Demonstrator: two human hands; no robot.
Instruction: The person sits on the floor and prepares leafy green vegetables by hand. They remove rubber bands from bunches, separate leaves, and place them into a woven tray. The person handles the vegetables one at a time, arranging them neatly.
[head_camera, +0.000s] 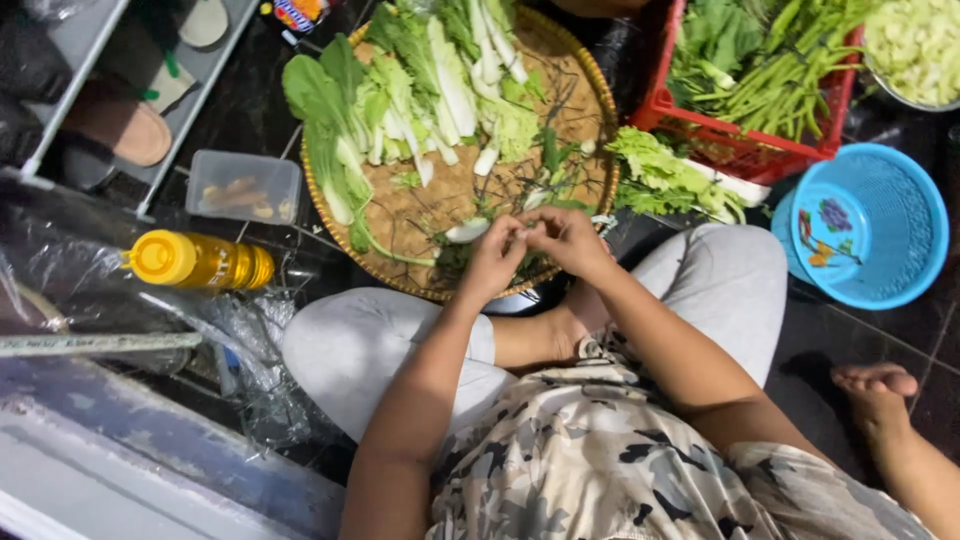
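Two bare hands met just below the middle of the frame, the left hand (490, 262) and the right hand (568, 240) with fingertips pinched together on a small pale piece of vegetable stem (518, 232), too small to make out clearly; the fingers were curled nearly closed around it. Both hands hovered over the near rim of a large round woven bamboo tray (590, 90), which lay on the dark floor in front of the person's crossed legs in light grey trousers (350, 345). A white stem slice (466, 230) lay on the tray just left of the left hand. Further up the tray, leafy green bok choy with white stalks (400, 100) was spread across its left and upper part. At the left of the frame, a yellow plastic bottle (200, 262) lay on its side, with a clear plastic lidded box (243, 187) above it. To the right, a round blue plastic basket (870, 225) stood on the floor, loose green lettuce leaves (660, 170) lay between it and the tray, and a red plastic crate (740, 145) of long green stalks filled the upper right.
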